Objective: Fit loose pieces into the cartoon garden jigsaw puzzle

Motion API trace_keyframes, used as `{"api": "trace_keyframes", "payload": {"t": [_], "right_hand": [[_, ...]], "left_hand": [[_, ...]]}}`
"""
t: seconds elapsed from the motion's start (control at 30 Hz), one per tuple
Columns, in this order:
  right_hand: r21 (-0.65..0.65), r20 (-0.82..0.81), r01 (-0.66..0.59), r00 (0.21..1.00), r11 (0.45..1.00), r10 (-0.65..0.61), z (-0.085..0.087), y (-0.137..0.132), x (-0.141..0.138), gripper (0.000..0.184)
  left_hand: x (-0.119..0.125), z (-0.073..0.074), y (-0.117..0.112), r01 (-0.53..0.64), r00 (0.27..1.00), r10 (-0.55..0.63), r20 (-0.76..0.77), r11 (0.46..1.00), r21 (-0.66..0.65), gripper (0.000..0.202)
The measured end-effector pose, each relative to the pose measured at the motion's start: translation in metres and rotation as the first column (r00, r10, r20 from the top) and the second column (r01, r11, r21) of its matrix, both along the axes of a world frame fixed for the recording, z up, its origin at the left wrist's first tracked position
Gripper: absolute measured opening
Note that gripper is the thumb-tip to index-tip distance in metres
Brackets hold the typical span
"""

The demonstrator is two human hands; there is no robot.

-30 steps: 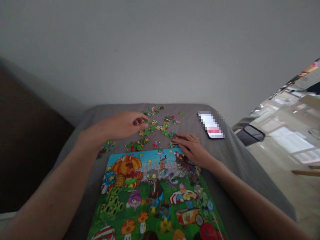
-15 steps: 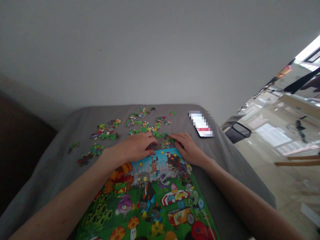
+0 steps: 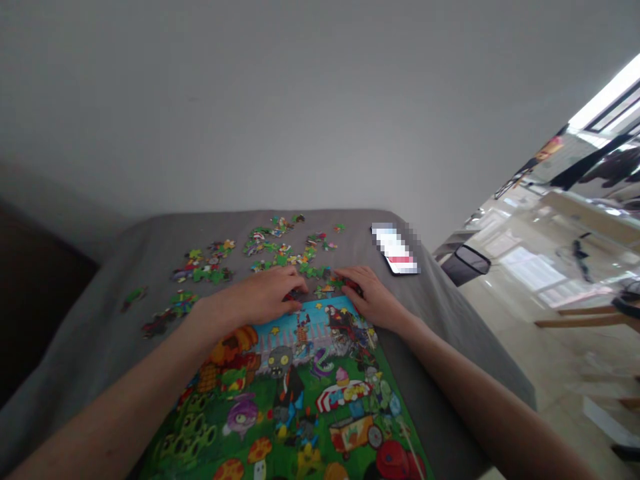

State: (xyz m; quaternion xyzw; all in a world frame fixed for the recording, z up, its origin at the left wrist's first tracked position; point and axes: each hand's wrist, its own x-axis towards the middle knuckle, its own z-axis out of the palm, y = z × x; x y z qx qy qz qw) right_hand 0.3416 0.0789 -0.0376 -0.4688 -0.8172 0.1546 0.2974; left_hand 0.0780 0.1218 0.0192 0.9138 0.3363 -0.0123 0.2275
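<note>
Both hands now meet at the puzzle's far edge, mid-frame. The left hand, a second ago up among the loose pieces, has come back with fingertips pinched on what seems a small piece. The right hand lies flat, fingers spread. Grey cloth covers the surface; phone upper right, pale wall behind.

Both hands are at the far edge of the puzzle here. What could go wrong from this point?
The left hand and right hand crowd the puzzle top edge, so a push might dislodge joined pieces. The left forearm lies over the picture and could drag it. Loose pieces lie on soft grey cloth and may slide off.
</note>
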Motion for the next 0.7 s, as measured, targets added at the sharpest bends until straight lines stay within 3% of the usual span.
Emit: {"api": "trace_keyframes", "payload": {"t": [0.23, 0.33, 0.4, 0.47, 0.57, 0.7], "right_hand": [[-0.038, -0.099, 0.091, 0.991, 0.995, -0.094, 0.002, -0.001, 0.006, 0.033], [-0.009, -0.133, 0.139, 0.981, 0.990, -0.139, 0.008, -0.004, 0.006, 0.027], [-0.067, -0.198, 0.112, 0.972, 0.991, -0.123, 0.014, -0.010, 0.001, 0.021], [-0.176, -0.262, 0.018, 0.963, 0.984, -0.064, 0.021, -0.022, -0.008, 0.019], [-0.320, -0.276, -0.175, 0.957, 0.931, 0.085, 0.035, -0.046, -0.024, 0.019], [-0.458, -0.243, -0.457, 0.889, 0.763, 0.388, 0.053, -0.080, -0.045, 0.020]], "left_hand": [[-0.001, -0.003, -0.001, 0.073, 0.997, -0.073, -0.008, 0.997, -0.020, 0.056], [-0.001, -0.008, 0.001, 0.092, 0.996, -0.092, -0.009, 0.996, -0.014, 0.059], [-0.001, -0.008, 0.000, 0.103, 0.994, -0.102, -0.024, 0.995, 0.010, 0.057], [-0.002, -0.005, -0.004, 0.071, 0.996, -0.066, -0.051, 0.993, 0.089, 0.056], [-0.010, 0.005, -0.022, 0.013, 0.999, -0.002, -0.053, 0.979, 0.206, 0.051], [-0.030, 0.015, -0.064, 0.002, 1.000, -0.005, 0.026, 0.996, 0.094, 0.047]]}}
